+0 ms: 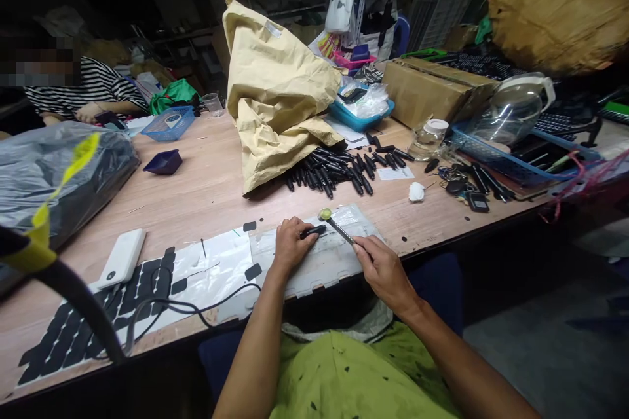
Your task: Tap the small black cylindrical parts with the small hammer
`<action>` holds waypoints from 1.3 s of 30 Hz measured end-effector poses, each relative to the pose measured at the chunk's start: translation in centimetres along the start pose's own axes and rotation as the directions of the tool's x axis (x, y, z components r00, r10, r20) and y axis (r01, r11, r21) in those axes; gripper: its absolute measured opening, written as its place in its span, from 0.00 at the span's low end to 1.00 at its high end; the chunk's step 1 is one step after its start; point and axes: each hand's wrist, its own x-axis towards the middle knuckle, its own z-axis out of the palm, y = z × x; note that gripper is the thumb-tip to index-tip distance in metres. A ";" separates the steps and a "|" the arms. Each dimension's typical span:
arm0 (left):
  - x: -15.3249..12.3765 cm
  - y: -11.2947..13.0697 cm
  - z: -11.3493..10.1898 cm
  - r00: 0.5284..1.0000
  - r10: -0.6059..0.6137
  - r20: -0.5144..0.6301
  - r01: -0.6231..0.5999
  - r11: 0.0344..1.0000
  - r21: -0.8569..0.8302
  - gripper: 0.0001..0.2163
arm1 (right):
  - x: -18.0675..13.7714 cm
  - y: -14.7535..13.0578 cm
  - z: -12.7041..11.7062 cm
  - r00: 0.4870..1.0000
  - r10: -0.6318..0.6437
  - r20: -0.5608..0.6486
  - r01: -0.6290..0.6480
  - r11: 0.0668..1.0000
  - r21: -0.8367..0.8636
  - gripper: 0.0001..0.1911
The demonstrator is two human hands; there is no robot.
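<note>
My left hand [291, 243] is closed on a slim black pen-shaped part [314, 231], pressed low over a pale plastic-covered board [339, 262]. In my right hand [386, 267] is the metal handle of a small hammer [339, 230] with a yellow-green head. The hammer's head sits just above and beyond the tip of the black part; whether they touch I cannot tell. Farther back, many similar black parts [329, 170] spill from a large tan paper bag [275, 85].
On the left lie a white power bank [122, 256], a sheet of black stickers [142, 285], cables and a grey plastic bag [63, 177]. Keys [455, 180], a jar [428, 141] and a blue basket [521, 163] stand right. A person in a striped sleeve [105, 82] sits across the table.
</note>
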 end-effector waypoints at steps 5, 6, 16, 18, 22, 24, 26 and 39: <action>0.0 0.0 0.2 1.000 -0.009 -0.009 0.009 1.000 -0.008 0.07 | -0.2 0.2 0.3 1.000 0.020 0.005 -0.020 1.000 -0.012 0.16; 0.0 0.0 0.2 1.000 -0.014 -0.007 0.014 1.000 -0.009 0.07 | -0.2 0.1 0.3 1.000 0.020 0.006 -0.020 1.000 -0.009 0.16; 0.1 0.1 0.2 0.999 -0.038 0.008 0.038 0.999 -0.005 0.05 | -0.6 -0.8 1.3 0.998 -0.039 0.056 0.041 0.998 -0.039 0.14; 0.1 0.2 0.1 0.999 -0.038 0.010 0.039 0.999 -0.018 0.06 | -0.3 -0.4 1.2 0.998 -0.048 0.041 0.051 0.996 -0.069 0.14; 0.1 0.2 0.1 0.999 -0.033 0.000 0.033 0.999 -0.043 0.05 | 1.2 0.9 0.4 1.000 -0.028 -0.008 0.025 0.960 -0.280 0.14; 0.1 0.1 0.1 0.999 -0.033 0.000 0.033 0.998 -0.052 0.05 | 2.2 1.8 0.2 0.999 -0.033 -0.011 0.026 0.906 -0.423 0.13; 0.1 0.0 0.1 0.999 -0.032 0.005 0.032 0.998 -0.062 0.06 | 3.1 2.7 0.1 0.997 -0.074 0.015 0.070 0.850 -0.522 0.12; -0.2 0.3 -0.7 0.999 -0.031 0.036 0.033 0.997 -0.071 0.06 | 4.4 4.5 1.0 0.992 -0.119 0.038 0.120 0.819 -0.561 0.12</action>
